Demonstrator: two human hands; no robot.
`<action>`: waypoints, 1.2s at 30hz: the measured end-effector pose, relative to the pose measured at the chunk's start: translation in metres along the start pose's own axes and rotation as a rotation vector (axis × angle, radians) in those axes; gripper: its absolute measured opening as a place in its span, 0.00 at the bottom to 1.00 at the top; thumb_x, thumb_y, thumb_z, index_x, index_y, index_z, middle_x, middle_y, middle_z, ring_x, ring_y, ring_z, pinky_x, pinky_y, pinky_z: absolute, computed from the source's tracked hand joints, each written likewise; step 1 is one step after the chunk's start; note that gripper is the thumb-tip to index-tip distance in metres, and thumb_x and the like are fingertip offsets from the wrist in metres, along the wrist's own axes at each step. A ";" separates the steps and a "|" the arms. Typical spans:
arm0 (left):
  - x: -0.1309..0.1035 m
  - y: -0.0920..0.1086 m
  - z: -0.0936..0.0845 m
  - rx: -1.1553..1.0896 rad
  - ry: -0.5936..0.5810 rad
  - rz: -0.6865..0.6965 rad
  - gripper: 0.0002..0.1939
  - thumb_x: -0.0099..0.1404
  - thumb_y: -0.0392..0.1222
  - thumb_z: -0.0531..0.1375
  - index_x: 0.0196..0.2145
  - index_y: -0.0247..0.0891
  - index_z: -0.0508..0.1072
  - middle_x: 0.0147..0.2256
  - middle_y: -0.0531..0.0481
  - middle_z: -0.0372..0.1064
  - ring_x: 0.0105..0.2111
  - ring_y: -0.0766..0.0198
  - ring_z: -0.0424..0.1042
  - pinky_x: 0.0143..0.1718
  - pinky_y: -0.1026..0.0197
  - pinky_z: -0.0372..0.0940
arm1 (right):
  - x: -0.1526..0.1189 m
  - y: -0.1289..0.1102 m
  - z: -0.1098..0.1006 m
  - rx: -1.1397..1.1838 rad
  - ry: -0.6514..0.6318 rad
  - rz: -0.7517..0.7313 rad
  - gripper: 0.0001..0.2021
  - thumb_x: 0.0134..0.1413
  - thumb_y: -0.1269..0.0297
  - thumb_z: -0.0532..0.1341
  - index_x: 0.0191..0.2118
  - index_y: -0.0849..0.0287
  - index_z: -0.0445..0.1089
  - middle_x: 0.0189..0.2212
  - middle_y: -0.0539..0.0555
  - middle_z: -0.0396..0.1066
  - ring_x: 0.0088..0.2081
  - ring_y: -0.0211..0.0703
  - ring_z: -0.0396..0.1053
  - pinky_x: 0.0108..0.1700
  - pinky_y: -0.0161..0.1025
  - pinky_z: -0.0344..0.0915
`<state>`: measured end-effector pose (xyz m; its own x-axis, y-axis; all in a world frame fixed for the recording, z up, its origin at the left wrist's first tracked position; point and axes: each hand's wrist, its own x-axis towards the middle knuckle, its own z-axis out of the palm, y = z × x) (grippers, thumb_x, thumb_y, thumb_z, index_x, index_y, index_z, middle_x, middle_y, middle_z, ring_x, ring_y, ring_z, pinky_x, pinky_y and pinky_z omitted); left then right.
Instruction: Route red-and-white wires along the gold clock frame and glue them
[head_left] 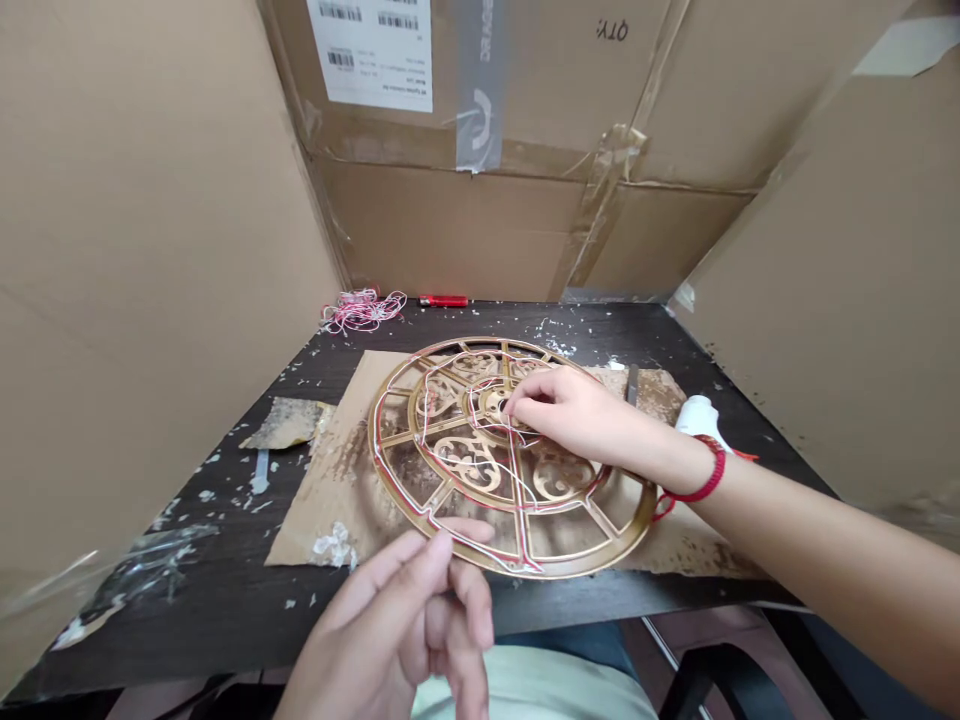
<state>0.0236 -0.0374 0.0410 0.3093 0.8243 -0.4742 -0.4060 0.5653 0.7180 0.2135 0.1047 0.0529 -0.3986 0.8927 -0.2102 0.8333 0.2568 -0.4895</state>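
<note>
Head view. Surface: dark, wood-look, scattered with white flakes; brown cardboard walls behind and at both sides. Near the far edge: tangled red-and-white wire, slim red object. Toward the left edge: worn grey-tan patch. Toward the right edge: white plastic bottle, partly behind the right forearm. Centre: round gold openwork wheel, wired red and white, over a stained cardboard sheet. Right hand: fingertips together at the hub; pinch unclear. Left hand: fingers half-curled at the near rim; grip unclear.
</note>
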 end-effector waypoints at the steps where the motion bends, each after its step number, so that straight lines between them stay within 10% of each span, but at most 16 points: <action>1: 0.003 0.004 0.004 0.094 0.013 0.032 0.15 0.64 0.53 0.54 0.34 0.38 0.70 0.24 0.55 0.67 0.15 0.73 0.65 0.20 0.68 0.58 | -0.001 -0.003 -0.003 -0.004 0.000 0.011 0.14 0.62 0.57 0.57 0.47 0.61 0.67 0.43 0.54 0.69 0.40 0.42 0.70 0.41 0.43 0.70; 14: 0.034 0.022 -0.001 0.268 0.040 0.352 0.18 0.52 0.46 0.68 0.42 0.44 0.73 0.34 0.54 0.72 0.35 0.69 0.70 0.39 0.69 0.65 | 0.006 -0.017 -0.016 0.260 0.030 0.146 0.14 0.63 0.55 0.56 0.46 0.61 0.67 0.43 0.55 0.69 0.40 0.41 0.69 0.42 0.43 0.70; 22: 0.070 0.039 0.049 -0.054 0.135 0.428 0.17 0.64 0.49 0.57 0.46 0.36 0.67 0.46 0.46 0.67 0.44 0.62 0.69 0.45 0.51 0.67 | -0.006 -0.028 -0.016 0.530 0.065 0.186 0.15 0.63 0.55 0.56 0.47 0.62 0.66 0.41 0.54 0.69 0.37 0.39 0.70 0.38 0.41 0.70; 36: 0.078 0.011 0.064 -0.241 -0.053 0.506 0.20 0.64 0.50 0.56 0.50 0.37 0.65 0.49 0.45 0.65 0.45 0.61 0.68 0.45 0.51 0.68 | -0.013 -0.027 0.001 0.601 0.283 0.031 0.14 0.62 0.55 0.57 0.45 0.62 0.67 0.42 0.54 0.69 0.39 0.40 0.69 0.41 0.43 0.69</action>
<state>0.0984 0.0307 0.0445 0.0651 0.9954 -0.0699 -0.6980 0.0955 0.7097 0.1960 0.0858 0.0677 -0.1933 0.9803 -0.0418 0.4519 0.0511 -0.8906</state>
